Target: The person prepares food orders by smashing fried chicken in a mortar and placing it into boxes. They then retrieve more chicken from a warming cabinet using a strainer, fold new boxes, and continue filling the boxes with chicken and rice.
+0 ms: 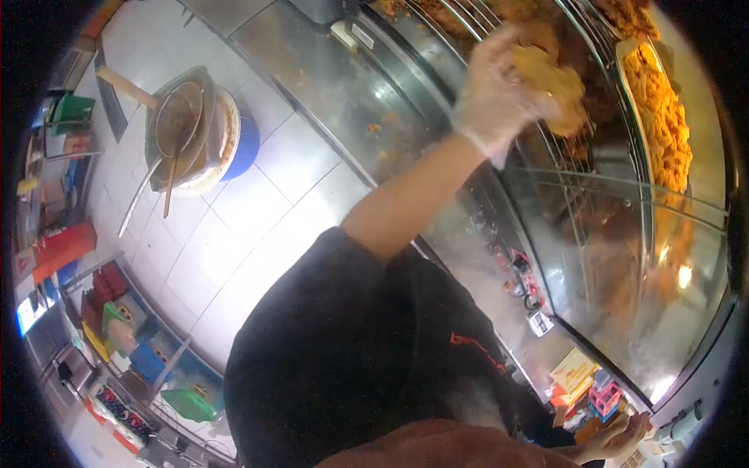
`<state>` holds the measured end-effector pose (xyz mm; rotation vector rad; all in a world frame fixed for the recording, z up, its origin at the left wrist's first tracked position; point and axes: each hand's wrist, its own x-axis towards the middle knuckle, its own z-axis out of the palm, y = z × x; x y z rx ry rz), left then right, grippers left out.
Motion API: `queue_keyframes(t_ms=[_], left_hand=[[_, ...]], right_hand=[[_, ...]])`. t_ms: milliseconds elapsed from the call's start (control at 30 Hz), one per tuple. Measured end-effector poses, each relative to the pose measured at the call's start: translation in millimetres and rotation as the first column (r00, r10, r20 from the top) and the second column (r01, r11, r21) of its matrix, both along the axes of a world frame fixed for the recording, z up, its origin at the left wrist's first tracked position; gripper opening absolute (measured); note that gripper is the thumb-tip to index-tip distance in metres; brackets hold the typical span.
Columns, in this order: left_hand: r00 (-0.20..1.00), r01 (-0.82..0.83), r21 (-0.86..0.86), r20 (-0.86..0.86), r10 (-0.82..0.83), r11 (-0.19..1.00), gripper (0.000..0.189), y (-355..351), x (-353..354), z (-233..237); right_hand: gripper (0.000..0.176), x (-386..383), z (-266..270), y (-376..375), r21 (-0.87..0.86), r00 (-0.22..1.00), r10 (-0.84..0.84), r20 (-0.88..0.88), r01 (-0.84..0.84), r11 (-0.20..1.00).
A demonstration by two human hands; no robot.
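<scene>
My left hand (503, 97), in a clear plastic glove, reaches up over the metal counter. Its fingers and thumb are closed on the edge of a large, flat, golden fried cutlet (550, 82). Below the cutlet are wire racks (573, 152) with browned fried pieces and crumbs on them. A bare hand (616, 441), seemingly my right hand, shows small and dim at the lower right edge; its fingers are hard to make out. Beside it are colourful boxes (577, 374).
Right of the racks, a long metal tray (632, 109) holds orange-brown fried food, with a glass panel (608, 226) below. A bucket (248, 148) with a strainer (179, 121) stands on the tiled floor (242, 226). Shelving with bins (160, 343) lines the lower left.
</scene>
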<state>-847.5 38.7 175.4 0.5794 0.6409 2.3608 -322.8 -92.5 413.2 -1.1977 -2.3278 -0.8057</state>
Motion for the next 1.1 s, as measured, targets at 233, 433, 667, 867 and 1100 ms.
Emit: queue_keyframes(t_ms=[233, 433, 667, 867, 1100], left_hand=[[0.942, -0.153, 0.247, 0.330, 0.065, 0.957, 0.043, -25, -108, 18], [0.680, -0.059, -0.420, -0.681, -0.271, 0.906, 0.049, 4, -148, 71], [-0.385, -0.446, -0.182, -0.845, -0.371, 0.877, 0.040, 26, -8, 94], [-0.381, -0.431, -0.230, -0.830, -0.407, 0.872, 0.035, 67, 13, 66], [-0.115, -0.868, -0.294, -0.665, -0.738, 0.400, 0.045, 5, -132, 129]], right_hand=[[0.035, 26, -13, 5, 0.288, 0.849, -0.425, 0.315, 0.341, 0.895], [0.038, -53, -23, -3, -0.167, 0.978, -0.135, -0.157, 0.109, 0.980], [0.031, -56, -42, 7, -0.208, 0.976, -0.099, -0.194, 0.058, 0.976], [0.028, -75, -42, 7, -0.290, 0.966, -0.198, -0.169, 0.143, 0.946], [0.031, -34, -38, 10, -0.298, 0.986, -0.042, -0.161, -0.008, 0.955]])
